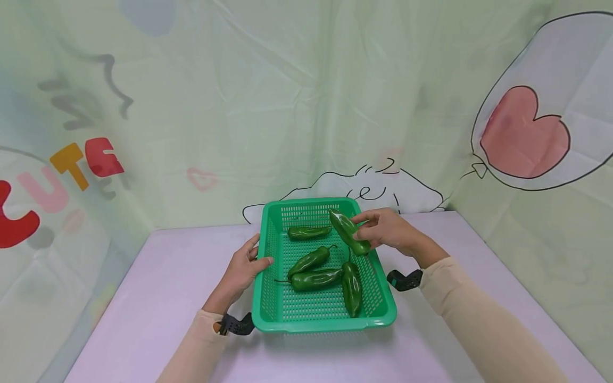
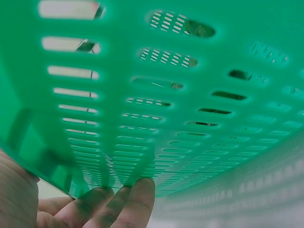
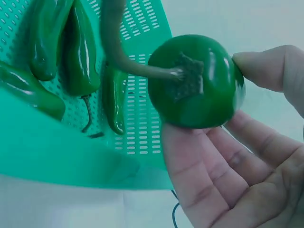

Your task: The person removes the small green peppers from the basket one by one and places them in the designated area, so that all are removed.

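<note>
A green plastic basket (image 1: 330, 325) with slotted walls and floor stands on the table. My left hand (image 1: 241, 274) grips its left rim, thumb over the edge; in the left wrist view its fingers (image 2: 137, 202) lie against the slotted outer wall (image 2: 109, 90). Over the basket's right side, my right hand (image 1: 390, 233) pinches a long green chili pepper (image 1: 345, 229) between thumb and fingers. The right wrist view shows that pepper's stem end (image 3: 190, 78) toward the camera. Several more green peppers lie in the basket, one at the back (image 1: 308, 232) and one at the front right (image 1: 351, 290).
The pale table (image 1: 182, 276) runs to a printed curtain (image 1: 268, 106) at the back and sides. A black wrist camera mount (image 1: 404, 280) sits near the basket's right wall, another (image 1: 238, 324) by its front left corner.
</note>
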### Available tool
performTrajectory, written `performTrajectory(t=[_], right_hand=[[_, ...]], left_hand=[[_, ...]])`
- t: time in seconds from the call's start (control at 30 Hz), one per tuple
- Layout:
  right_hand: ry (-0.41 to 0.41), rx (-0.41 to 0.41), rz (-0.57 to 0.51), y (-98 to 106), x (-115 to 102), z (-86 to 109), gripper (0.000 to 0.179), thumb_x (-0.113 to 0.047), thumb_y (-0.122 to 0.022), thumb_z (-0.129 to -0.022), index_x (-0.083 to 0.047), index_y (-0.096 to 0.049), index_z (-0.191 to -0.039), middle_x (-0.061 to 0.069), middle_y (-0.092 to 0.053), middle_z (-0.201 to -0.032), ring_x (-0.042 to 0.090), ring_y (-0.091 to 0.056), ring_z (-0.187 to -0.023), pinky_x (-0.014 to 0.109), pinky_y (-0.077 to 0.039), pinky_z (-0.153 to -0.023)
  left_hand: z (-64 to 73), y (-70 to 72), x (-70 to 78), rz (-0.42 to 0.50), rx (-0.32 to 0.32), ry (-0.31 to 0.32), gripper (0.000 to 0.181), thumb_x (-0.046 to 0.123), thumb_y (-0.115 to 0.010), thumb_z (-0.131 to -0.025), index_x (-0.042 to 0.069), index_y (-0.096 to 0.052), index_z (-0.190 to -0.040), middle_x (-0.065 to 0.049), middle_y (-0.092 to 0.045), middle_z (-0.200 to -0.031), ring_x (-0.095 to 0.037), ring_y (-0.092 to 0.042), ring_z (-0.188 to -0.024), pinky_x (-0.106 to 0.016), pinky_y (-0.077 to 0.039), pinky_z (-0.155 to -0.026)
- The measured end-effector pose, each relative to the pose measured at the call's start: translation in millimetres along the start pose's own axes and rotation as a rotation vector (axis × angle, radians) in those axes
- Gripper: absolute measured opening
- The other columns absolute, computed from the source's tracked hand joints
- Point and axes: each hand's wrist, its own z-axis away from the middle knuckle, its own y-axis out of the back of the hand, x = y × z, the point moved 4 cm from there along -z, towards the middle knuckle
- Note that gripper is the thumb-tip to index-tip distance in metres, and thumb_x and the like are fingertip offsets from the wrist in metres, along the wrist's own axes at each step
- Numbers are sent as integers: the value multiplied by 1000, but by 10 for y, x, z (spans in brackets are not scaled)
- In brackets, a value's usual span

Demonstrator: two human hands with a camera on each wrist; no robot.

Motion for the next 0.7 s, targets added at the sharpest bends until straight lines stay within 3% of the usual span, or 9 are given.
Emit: performTrajectory(t=[0.47,0.7], right_hand=[[-42,117,-45,196,197,34,59,-17,-72,-95,5,-53,-146,21,-67,-126,18,-74,-90,36,-62,-83],[-53,135,-61,291,251,52,62,-18,-71,-97,7,-49,-150,23,-64,-127,16,-74,-88,33,-62,-83]], left_hand=[[14,-5,32,-11,6,-9,84,8,-67,-98,7,-20,-167,-24,-57,-148,-30,-70,-116,-40,-59,-92],[22,-2,26,-24,-3,-20,84,9,-67,-99,5,-18,-167,-25,-57,-148,-28,-70,-113,-37,-59,-89]])
